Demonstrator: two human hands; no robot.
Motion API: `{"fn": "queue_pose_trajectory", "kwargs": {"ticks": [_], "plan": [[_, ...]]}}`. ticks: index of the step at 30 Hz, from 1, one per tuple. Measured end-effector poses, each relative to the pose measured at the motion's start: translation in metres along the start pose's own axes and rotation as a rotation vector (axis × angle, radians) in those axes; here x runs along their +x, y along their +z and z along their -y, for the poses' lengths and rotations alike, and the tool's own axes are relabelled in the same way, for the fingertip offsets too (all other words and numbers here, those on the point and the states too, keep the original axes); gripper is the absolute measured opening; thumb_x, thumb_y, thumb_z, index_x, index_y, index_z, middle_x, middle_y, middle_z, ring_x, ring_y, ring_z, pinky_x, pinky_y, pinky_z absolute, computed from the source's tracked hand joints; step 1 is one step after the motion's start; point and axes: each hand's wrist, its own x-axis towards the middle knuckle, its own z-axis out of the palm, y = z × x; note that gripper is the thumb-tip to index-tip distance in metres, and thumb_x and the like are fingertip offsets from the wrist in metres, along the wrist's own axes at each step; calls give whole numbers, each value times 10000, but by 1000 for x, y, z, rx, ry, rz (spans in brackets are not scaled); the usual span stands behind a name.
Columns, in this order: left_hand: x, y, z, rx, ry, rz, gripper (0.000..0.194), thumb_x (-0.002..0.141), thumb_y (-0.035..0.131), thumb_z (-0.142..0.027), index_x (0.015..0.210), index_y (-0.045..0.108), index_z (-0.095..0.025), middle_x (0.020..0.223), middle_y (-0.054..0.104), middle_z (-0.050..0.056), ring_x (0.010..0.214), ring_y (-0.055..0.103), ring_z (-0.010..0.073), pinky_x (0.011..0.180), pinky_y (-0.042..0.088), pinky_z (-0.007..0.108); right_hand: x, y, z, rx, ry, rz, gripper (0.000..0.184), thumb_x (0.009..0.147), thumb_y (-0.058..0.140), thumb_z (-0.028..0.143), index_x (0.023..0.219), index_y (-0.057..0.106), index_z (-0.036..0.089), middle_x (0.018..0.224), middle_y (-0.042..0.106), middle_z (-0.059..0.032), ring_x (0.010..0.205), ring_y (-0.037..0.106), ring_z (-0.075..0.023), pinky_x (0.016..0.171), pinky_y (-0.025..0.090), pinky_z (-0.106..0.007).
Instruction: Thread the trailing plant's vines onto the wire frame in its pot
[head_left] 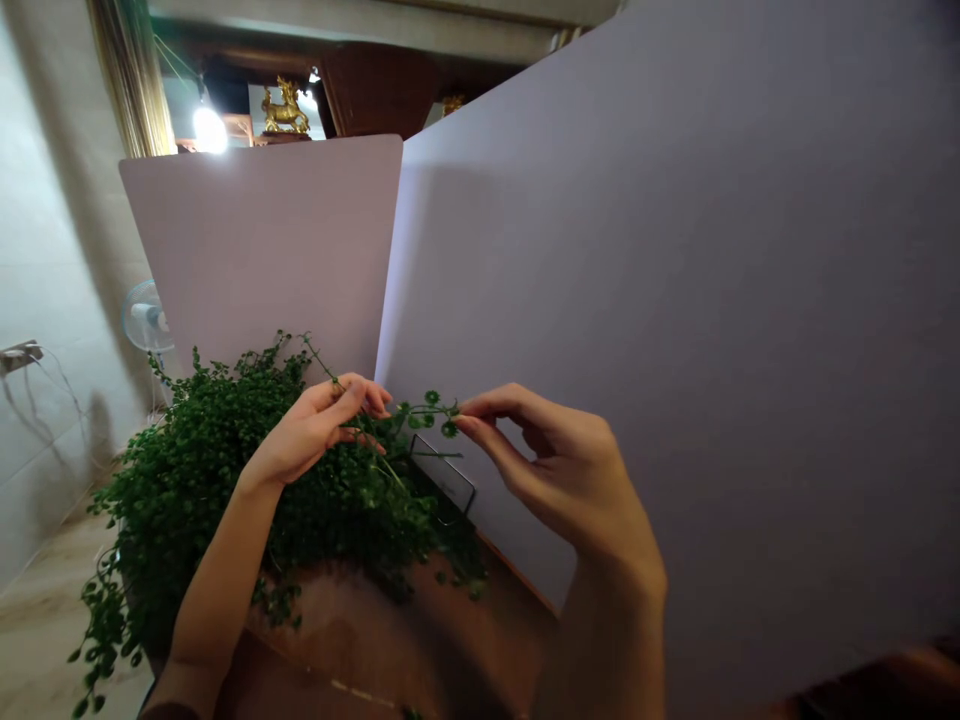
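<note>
Your right hand [559,460], center right of the frame, has the tip of a small leafy sprig [431,410] pinched between thumb and index finger; the other fingers are curled in. The sprig reaches left from that pinch toward your left hand [319,425], roughly level, just right of frame center-left. Your left fingers are closed lightly on a long thin stem [321,360], which sticks out above the hand toward the upper left. Can't tell if stem and sprig are one piece.

Big heap of trailing greenery [202,460] fills the lower left and center, under and behind your left hand. Strands hang down at the lower left edge; others spill onto the brown table [352,610] at bottom center. Thin rectangular wire frame [472,495] sits just right of the heap, against the large pale panel [720,330] filling the right side. Smaller pale panel [270,250] stands behind the heap, upper left. Above it: lit bulb [210,130] and gold figurine [285,107]. Fan [142,315] at the left, partly hidden by the smaller panel.
</note>
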Motion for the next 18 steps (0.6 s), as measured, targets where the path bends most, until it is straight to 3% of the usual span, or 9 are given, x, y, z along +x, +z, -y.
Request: {"fn": "queue_pose_trajectory", "kwargs": {"ticks": [6,11,16,18], "plan": [[1,3,6,102,15,12,284,838,710,-331,820,457,-204,994,532,17,841,625,103,791,582,253,-2,-3,-1,37,43,-44,41,868,674,211,830,663,218,744,645,-3,667,585,-139,616,457,-292],[6,1,14,123,13,-12,264,891,650,-320,932,401,-241,944,502,-18,776,656,75,628,503,153,-3,-7,0,75,-1,36,40,828,704,200,810,670,213,727,648,-2,650,599,-144,620,471,-302],[12,2,19,88,148,-91,235,901,641,-314,987,437,-236,872,486,-41,686,633,71,762,570,251,-2,-8,-3,4,-25,72,14,830,692,200,820,696,209,693,636,9,620,589,-126,615,461,-287],[13,2,19,79,187,-133,230,903,638,-319,999,449,-231,844,494,-43,646,616,73,730,580,260,-1,-7,-3,-19,-13,44,53,832,679,203,781,693,206,656,620,17,591,573,-118,603,454,-282]]}}
